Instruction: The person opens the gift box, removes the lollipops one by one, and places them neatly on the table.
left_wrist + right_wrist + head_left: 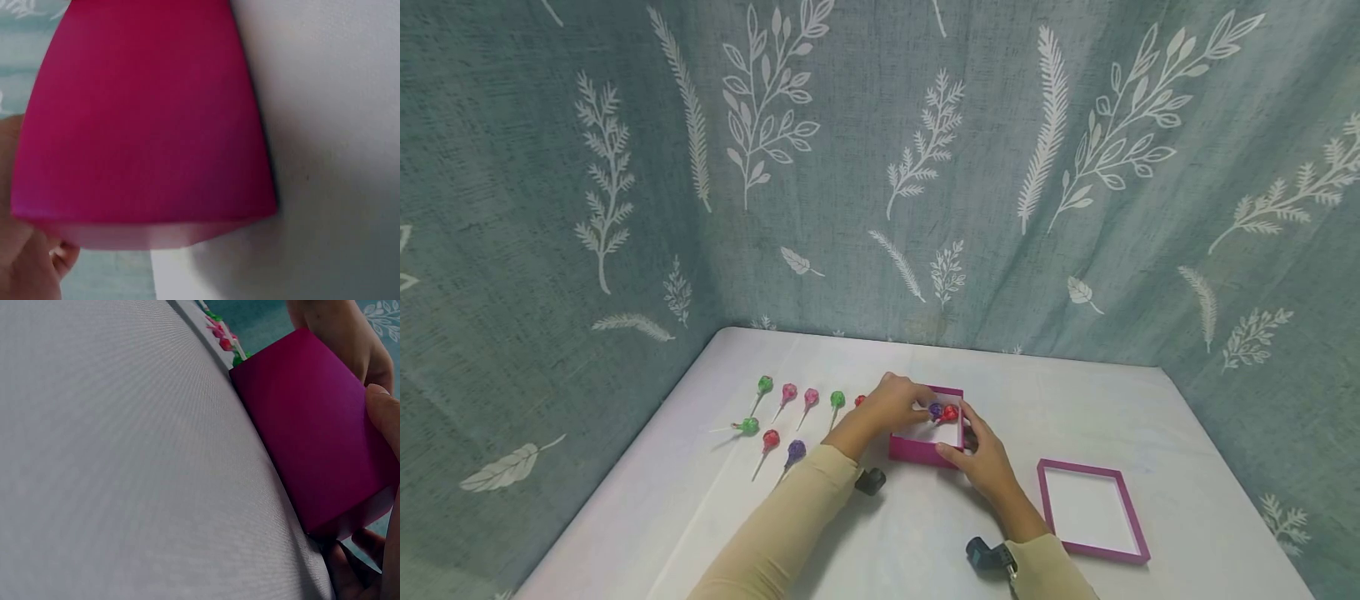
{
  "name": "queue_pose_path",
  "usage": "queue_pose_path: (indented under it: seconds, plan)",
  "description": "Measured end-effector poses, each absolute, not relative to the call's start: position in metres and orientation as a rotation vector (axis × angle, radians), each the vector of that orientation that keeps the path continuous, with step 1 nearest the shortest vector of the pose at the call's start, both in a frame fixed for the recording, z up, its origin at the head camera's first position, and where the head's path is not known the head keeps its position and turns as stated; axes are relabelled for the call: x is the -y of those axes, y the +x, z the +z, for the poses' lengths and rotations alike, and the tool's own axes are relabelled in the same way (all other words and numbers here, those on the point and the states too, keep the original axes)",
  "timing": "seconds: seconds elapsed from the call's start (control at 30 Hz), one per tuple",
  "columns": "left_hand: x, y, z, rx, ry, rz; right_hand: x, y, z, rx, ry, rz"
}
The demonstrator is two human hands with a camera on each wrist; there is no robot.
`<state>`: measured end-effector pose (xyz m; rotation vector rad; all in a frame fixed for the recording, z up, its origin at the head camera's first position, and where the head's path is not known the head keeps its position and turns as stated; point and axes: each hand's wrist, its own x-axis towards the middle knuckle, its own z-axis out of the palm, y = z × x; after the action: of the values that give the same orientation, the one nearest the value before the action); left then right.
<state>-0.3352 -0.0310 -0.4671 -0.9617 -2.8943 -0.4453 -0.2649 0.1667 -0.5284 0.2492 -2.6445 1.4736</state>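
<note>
A magenta box [917, 452] with a white inside stands on the table. Inside it, a purple lollipop [935, 410] and a red lollipop [951, 412] lie side by side near the right wall. My left hand [891, 406] reaches over the left wall, its bent fingers and thumb pinching the purple lollipop, whose stick is hidden. At the right corner my right hand [985, 457] grips the box, thumb on the front wall and fingers along the right side. The left wrist view is filled mostly by the box's outer wall [144, 125].
Left of the box, several lollipops lie in two rough rows, among them a pink lollipop [788, 392], a green lollipop [837, 400] and another purple lollipop [796, 451]. The magenta-rimmed lid [1093, 510] lies at the right. A patterned curtain [865, 167] borders the table.
</note>
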Motion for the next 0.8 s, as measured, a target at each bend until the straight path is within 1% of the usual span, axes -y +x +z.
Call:
queue_pose_path:
  seconds: [0.4, 0.8]
  plan:
    - [0.014, -0.329, -0.478, 2.870, -0.918, -0.182, -0.166, -0.264, -0.532, 2.607, 0.280, 1.497]
    - [-0.001, -0.324, -0.470, 2.931, -0.860, 0.057, -0.167, -0.267, -0.532, 2.615, 0.270, 1.474]
